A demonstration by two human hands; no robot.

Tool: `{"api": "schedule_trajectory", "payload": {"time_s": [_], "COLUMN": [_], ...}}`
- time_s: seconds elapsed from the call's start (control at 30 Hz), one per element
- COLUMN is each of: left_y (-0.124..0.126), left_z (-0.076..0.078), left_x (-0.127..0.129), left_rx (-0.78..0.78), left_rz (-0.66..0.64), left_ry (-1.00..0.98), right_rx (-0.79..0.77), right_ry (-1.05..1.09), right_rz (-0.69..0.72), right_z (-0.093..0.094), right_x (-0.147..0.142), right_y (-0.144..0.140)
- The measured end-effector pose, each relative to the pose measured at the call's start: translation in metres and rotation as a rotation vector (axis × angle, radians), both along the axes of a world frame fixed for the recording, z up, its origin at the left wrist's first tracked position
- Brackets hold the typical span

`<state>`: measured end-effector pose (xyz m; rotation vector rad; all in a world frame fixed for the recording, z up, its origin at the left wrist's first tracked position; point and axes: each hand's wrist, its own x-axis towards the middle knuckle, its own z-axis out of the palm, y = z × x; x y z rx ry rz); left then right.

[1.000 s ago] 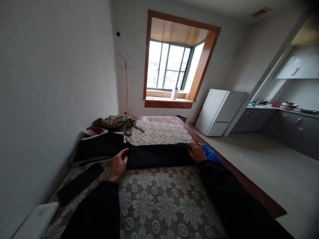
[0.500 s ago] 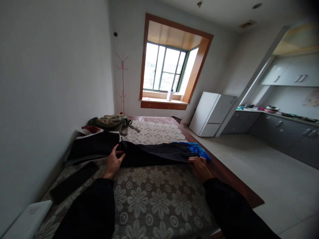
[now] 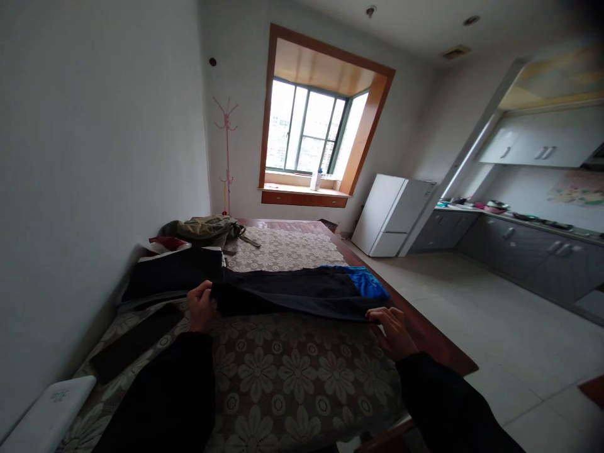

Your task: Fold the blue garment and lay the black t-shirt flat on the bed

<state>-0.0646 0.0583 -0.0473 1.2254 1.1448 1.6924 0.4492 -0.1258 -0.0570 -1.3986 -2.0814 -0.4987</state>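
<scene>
Dark, long cloth garment [image 3: 287, 292], black with a bright blue panel [image 3: 363, 280] at its right end, is laid crosswise over the lace cover with large flower patterns [image 3: 283, 377] that is spread on the wooden bed platform [image 3: 438, 343]. Its left end is gripped by the left hand [image 3: 201, 307], whose fingers [image 3: 205, 289] are curled and pinched on the fabric's near edge. The right hand [image 3: 395, 327] is set at the garment's near right corner, close to the platform's right edge; its fingertips [image 3: 375, 313] are touching the dark hem, but whether the cloth is actually pinched cannot be told from this view. Both forearms are covered by black sleeves [image 3: 174, 390].

Just left of the left hand, a second folded black garment [image 3: 174, 274] is seen against the white wall [image 3: 94, 157], with a dark strip of cloth [image 3: 132, 343] lying nearer on the lace. A white flat object [image 3: 47, 412] is placed at the near left corner. Farther off on the left, an olive-green bag [image 3: 202, 228] and something red [image 3: 165, 242] are piled together.

At the far end of the room, a wood-framed bay window [image 3: 311, 129] is seen, with a pink coat stand [image 3: 226, 151] to its left. A white refrigerator [image 3: 389, 215] is placed to the right, next to grey kitchen cabinets [image 3: 519, 248].
</scene>
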Motion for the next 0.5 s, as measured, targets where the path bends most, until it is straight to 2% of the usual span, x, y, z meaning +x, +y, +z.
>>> {"api": "schedule_trajectory", "payload": {"time_s": [0.2,0.37,0.5], "left_y": [0.000,-0.003,-0.002], "left_z": [0.006,0.010,0.018], "left_x": [0.000,0.003,-0.008], "left_rx": [-0.007,-0.057,-0.074], "left_rz": [0.049,-0.030,-0.087], "left_ry": [-0.153,-0.204,-0.273], "right_rx": [-0.123,-0.181,-0.195], "right_ry": [0.015,0.027,0.023], "right_rz": [0.104,0.107,0.091], "right_z": [-0.006,-0.016,-0.019], "right_x": [0.008,0.012,0.015], "right_y": [-0.025,-0.033,-0.032]}}
